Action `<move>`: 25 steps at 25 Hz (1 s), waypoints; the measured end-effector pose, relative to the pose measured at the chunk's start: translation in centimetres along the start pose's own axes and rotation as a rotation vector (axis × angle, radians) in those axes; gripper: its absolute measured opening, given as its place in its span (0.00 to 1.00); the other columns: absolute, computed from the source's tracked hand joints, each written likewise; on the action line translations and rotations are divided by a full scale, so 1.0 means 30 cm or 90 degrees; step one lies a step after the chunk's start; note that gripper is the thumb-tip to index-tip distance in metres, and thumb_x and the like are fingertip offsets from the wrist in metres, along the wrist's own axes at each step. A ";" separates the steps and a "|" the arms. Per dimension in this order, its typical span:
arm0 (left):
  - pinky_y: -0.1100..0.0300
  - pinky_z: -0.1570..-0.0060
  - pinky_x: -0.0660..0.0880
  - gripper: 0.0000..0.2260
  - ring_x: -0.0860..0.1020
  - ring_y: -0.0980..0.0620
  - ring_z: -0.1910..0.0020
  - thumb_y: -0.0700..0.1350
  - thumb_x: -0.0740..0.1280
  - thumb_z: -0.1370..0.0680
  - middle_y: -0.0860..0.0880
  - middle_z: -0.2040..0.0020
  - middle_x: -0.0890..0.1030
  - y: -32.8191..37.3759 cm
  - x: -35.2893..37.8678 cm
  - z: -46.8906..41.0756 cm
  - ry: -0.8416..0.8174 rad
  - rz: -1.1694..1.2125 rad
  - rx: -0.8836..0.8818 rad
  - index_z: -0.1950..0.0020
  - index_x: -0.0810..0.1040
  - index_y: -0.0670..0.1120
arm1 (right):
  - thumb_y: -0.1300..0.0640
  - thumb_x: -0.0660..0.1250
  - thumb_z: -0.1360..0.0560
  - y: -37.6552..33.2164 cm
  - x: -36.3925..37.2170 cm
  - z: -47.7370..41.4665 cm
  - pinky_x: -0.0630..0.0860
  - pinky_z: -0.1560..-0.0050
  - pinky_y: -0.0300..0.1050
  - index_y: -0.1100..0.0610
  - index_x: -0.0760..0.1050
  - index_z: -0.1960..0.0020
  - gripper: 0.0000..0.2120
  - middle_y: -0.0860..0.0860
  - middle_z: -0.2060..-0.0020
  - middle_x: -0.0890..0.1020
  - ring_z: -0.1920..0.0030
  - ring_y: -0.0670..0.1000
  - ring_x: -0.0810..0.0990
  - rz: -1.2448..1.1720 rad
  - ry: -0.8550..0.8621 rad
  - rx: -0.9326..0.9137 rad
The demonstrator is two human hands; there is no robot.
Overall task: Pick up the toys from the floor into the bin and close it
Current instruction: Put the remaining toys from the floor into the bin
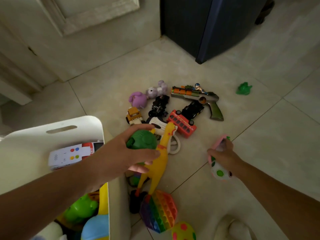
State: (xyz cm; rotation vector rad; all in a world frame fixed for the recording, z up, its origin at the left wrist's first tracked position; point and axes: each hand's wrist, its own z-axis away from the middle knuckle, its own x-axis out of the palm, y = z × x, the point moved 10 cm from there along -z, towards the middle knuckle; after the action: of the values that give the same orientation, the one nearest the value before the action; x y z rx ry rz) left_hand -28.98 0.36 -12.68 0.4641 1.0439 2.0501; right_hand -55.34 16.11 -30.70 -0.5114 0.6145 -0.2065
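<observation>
The person's left hand [124, 153] is wrapped around a round green toy [141, 140], fingers spread over its top and thumb beneath, just past the right wall of the white bin [83, 123]. The bin sits at the near left, its lid off, with a slot handle in the far wall. Inside lie a white game-pad box with coloured dots [69, 155], a green plastic toy [81, 210], something yellow and a blue ball [96, 229].

The right hand [223, 157] is closed on a pink and white pop toy with green bubbles [219, 168], lifted off the tiles at the near right, well apart from the left hand.

Right under the left hand stretches a yellow rubber chicken [159, 160], its head touching a white toy [158, 125] and its feet reaching a rainbow pop-it pad [160, 212] beside the bin. A spotted ball [183, 231] lies at the near edge.

Farther off, the pile is crowded: a red bus [181, 125], two black cars [160, 105] [192, 110], a small yellow truck [133, 116], a purple plush [137, 99], a grey plush [156, 90] and a long toy gun with orange bands [195, 97]. A little green figure [243, 88] sits alone at the far right. A dark blue cabinet [207, 26] stands behind the heap, and a pale door [78, 18] at the far left.
</observation>
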 end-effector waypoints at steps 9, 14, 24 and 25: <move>0.42 0.43 0.76 0.31 0.76 0.39 0.37 0.46 0.77 0.37 0.37 0.37 0.78 -0.014 -0.257 0.289 -0.060 0.344 0.129 0.37 0.76 0.39 | 0.42 0.69 0.28 -0.721 0.371 0.859 0.75 0.52 0.35 0.26 0.40 0.30 0.42 0.37 0.45 0.77 0.51 0.34 0.79 0.159 -0.343 -0.528; 0.25 0.35 0.55 0.31 0.67 0.33 0.30 0.52 0.73 0.33 0.36 0.31 0.72 -0.097 -0.461 0.452 -0.135 0.500 0.220 0.32 0.70 0.43 | 0.37 0.65 0.29 -0.915 0.642 1.128 0.77 0.51 0.49 0.28 0.32 0.30 0.44 0.49 0.39 0.74 0.52 0.49 0.80 0.377 -0.340 -0.659; 0.49 0.50 0.78 0.31 0.81 0.44 0.52 0.53 0.76 0.38 0.40 0.48 0.81 -0.364 -0.616 0.412 0.006 0.592 0.136 0.39 0.76 0.42 | 0.39 0.67 0.32 -0.794 1.125 1.004 0.75 0.42 0.48 0.41 0.64 0.33 0.29 0.44 0.46 0.80 0.45 0.48 0.78 0.502 -0.484 -0.527; 0.48 0.49 0.78 0.30 0.81 0.43 0.51 0.53 0.75 0.38 0.39 0.47 0.81 -0.378 -0.629 0.411 0.024 0.595 0.137 0.40 0.77 0.42 | 0.45 0.66 0.29 -0.820 1.118 0.978 0.73 0.44 0.43 0.42 0.69 0.35 0.22 0.44 0.47 0.80 0.46 0.46 0.77 0.469 -0.499 -0.494</move>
State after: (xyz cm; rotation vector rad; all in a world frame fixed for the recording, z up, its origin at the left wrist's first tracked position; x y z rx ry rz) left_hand -4.10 -3.68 -13.97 1.2011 1.2042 2.7479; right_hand -11.82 -4.50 -14.20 -0.9956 0.0506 0.9355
